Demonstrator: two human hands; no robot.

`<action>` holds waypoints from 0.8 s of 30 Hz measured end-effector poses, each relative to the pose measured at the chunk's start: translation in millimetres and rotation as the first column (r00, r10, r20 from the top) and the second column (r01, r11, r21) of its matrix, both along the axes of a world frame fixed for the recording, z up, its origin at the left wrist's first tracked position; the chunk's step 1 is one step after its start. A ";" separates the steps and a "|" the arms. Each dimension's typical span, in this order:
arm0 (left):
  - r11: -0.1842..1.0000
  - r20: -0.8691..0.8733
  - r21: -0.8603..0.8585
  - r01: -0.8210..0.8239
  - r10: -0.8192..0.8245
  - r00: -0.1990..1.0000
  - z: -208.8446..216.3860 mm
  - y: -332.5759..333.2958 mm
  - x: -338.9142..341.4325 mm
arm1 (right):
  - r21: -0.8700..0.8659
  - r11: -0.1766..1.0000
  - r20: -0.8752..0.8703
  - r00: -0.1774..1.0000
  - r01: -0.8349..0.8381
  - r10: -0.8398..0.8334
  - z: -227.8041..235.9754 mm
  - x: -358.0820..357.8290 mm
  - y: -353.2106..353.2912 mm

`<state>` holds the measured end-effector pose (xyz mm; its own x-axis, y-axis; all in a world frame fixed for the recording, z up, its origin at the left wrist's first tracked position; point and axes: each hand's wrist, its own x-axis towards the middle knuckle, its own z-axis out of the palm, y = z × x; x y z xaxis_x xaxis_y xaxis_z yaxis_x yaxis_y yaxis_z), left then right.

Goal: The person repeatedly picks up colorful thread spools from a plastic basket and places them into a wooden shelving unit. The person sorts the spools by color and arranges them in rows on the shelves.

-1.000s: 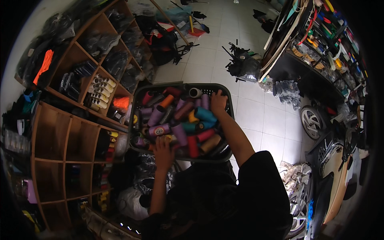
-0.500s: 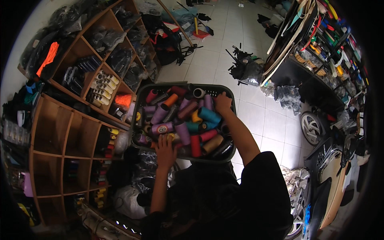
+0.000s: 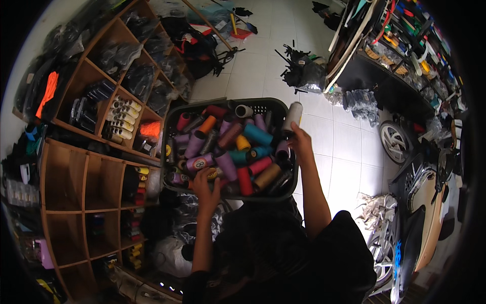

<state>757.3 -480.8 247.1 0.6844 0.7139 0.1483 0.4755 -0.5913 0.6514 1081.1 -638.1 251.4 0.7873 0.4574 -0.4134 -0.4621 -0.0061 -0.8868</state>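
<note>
A dark plastic basket [image 3: 171, 112] in front of me is heaped with thread spools in purple, teal, red, brown, orange and yellow. My right hand [image 3: 300, 143] is closed around the lower part of a pale grey thread spool [image 3: 293, 115], holding it upright just past the basket's right rim. At the near left of the basket, my left hand [image 3: 206, 188] reaches over the rim. Its fingers are apart, resting on the spools beside a purple spool with a round label [image 3: 200, 162]. Spools beneath the pile are hidden.
Wooden cubbyhole shelves [image 3: 104, 183] stand at left, holding more spools and plastic-wrapped goods. Plastic-bagged black items [image 3: 307, 73] lie on the white tiled floor [image 3: 324, 147]. At right are a crowded rack [image 3: 400, 61] and a spoked wheel [image 3: 394, 142].
My right hand has lifted the pale grey spool from the basket's far right corner and moved right and nearer with it. My left hand stays at the near-left rim.
</note>
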 end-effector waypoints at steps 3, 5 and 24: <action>0.947 0.237 -0.290 0.140 -0.071 0.969 17.1 -4.7 21.0 | 0.151 0.982 -0.062 0.990 -0.114 0.125 7.9 -46.3 -2.8; 0.776 0.322 -0.603 0.186 0.023 0.946 26.8 -16.6 35.7 | 0.122 0.963 -0.011 0.970 -0.239 0.242 -10.9 -74.9 0.4; 0.354 0.369 -0.916 0.190 0.555 0.746 -2.7 -21.8 -5.2 | -0.450 0.660 0.667 0.265 -0.602 0.697 -32.3 -78.5 112.3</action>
